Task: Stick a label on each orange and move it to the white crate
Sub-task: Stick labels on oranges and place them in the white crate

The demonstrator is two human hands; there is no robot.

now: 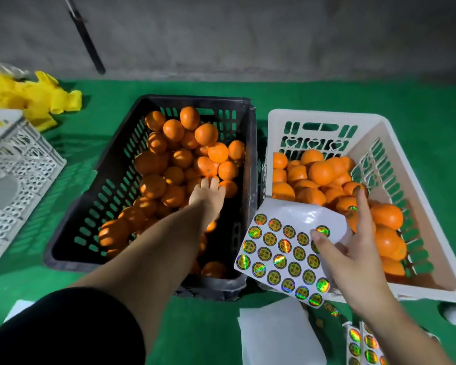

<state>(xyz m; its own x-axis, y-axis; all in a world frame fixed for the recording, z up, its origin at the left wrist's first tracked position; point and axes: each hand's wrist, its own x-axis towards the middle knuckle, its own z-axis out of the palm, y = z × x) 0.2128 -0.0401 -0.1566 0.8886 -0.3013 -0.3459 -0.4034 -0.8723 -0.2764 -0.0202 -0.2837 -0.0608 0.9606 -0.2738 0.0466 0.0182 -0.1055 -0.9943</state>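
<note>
Now two slotted plastic crates sit side by side; left of the white crate [327, 119], the black crate [153, 106] holds loose oranges [206, 134]; the left hand [207, 192] reaches in, fingers extended, touching oranges; the right hand [353, 248] pinches one sheet of round holographic labels [282, 254] over the white crate's near corner.
</note>
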